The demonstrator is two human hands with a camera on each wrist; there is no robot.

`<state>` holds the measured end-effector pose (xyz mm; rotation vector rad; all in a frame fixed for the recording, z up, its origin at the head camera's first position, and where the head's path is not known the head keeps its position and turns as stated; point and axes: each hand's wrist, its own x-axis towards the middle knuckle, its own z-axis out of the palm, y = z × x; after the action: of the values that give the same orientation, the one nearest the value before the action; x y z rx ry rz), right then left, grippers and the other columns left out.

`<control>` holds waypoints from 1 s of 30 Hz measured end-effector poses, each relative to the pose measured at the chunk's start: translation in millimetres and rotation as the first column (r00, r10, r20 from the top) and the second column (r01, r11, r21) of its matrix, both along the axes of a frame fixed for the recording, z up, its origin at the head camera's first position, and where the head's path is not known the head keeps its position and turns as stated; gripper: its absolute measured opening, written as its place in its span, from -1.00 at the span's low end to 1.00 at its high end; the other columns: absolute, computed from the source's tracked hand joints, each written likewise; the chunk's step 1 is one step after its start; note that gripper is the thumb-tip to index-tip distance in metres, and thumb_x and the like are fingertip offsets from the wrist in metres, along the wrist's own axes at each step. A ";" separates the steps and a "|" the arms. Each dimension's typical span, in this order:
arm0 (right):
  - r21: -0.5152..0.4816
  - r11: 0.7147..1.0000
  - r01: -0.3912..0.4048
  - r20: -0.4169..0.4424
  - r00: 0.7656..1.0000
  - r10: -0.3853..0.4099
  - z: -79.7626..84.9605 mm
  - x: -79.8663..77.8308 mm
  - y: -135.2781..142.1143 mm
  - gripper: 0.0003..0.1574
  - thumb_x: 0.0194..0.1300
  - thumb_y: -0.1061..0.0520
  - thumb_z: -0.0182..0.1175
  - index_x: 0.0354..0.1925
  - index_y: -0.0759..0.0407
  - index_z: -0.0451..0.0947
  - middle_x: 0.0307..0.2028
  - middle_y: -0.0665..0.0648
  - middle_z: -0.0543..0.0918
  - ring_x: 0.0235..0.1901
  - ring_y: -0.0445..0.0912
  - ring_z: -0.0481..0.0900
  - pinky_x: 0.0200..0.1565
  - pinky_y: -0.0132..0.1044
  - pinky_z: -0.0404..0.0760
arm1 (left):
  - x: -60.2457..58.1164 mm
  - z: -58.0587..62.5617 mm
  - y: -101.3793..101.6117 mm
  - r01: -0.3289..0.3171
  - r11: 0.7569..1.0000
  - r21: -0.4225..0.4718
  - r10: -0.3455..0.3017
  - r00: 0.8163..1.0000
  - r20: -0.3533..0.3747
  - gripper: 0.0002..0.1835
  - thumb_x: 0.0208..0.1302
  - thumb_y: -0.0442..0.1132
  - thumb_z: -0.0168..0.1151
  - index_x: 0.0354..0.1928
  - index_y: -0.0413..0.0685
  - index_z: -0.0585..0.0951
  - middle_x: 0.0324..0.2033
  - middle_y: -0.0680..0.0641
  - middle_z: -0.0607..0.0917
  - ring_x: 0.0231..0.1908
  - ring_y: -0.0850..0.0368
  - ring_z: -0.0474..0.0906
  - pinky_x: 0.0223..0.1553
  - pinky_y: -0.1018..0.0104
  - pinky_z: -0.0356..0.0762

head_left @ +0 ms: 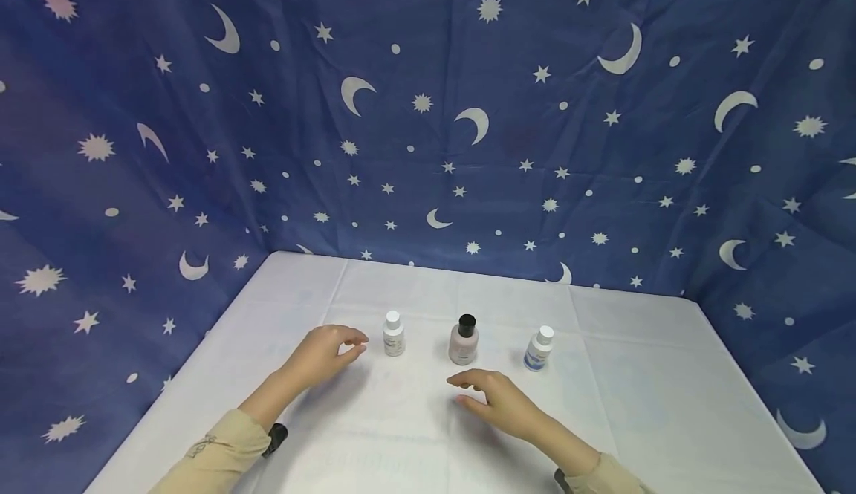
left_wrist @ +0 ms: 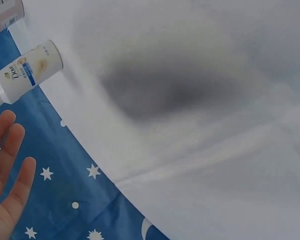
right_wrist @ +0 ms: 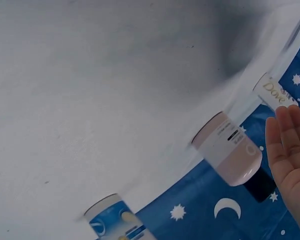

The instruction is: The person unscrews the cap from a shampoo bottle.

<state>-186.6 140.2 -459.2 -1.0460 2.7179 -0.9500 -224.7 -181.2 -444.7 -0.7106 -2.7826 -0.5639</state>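
Your left hand (head_left: pixel 328 354), empty, fingers loose, left of pink bottle (head_left: pixel 463 345); right hand (head_left: pixel 503 405), empty, loose too, nearer you. Quick bump could tip pink bottle.

The head view looks forward and down over the white table (head_left: pixel 401 423); each wrist view sits nearer, tilted, facing the starry backdrop (head_left: pixel 428 134); both wrist views share the Dove bottle (left_wrist: pixel 31 71) and pink bottle (right_wrist: pixel 231 150)

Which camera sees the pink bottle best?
The right wrist view: the pink bottle looks biggest there, label and black cap showing. The head view shows it whole but small; the left wrist view, only part.
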 end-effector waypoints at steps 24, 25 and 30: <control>-0.180 0.984 0.006 0.113 0.994 0.015 -2.2 -28.2 -43.9 -0.73 0.25 0.19 0.20 -0.12 0.36 0.57 -0.23 0.25 0.69 -0.24 -0.04 0.65 -0.19 -0.32 0.64 | -38.2 31.9 21.7 -0.076 0.996 -0.045 0.079 0.994 0.078 -0.65 0.14 -0.05 0.34 -0.10 -0.12 0.66 -0.28 -0.08 0.74 -0.27 0.05 0.64 -0.23 0.15 0.60; -0.186 0.982 0.010 0.116 0.993 0.012 -2.9 -29.5 -45.8 -0.73 0.25 0.20 0.21 -0.13 0.37 0.57 -0.23 0.26 0.69 -0.24 -0.03 0.65 -0.19 -0.32 0.63 | -39.4 32.5 22.0 -0.078 0.996 -0.047 0.082 0.993 0.085 -0.64 0.13 -0.06 0.34 -0.10 -0.12 0.66 -0.28 -0.08 0.74 -0.26 0.04 0.64 -0.23 0.15 0.60; -0.235 0.971 0.049 0.162 0.987 -0.011 -9.0 -35.4 -54.7 -0.71 0.22 0.24 0.23 -0.13 0.43 0.56 -0.22 0.31 0.67 -0.21 0.07 0.65 -0.22 -0.42 0.61 | -43.5 35.0 23.2 -0.075 0.997 -0.026 0.077 0.990 0.117 -0.65 0.13 -0.08 0.35 -0.09 -0.13 0.65 -0.27 -0.09 0.73 -0.25 0.02 0.64 -0.20 0.11 0.60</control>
<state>-222.1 85.5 -468.2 -0.9179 2.5427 -1.3309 -268.2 -158.0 -409.7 -0.5903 -2.9148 -0.5800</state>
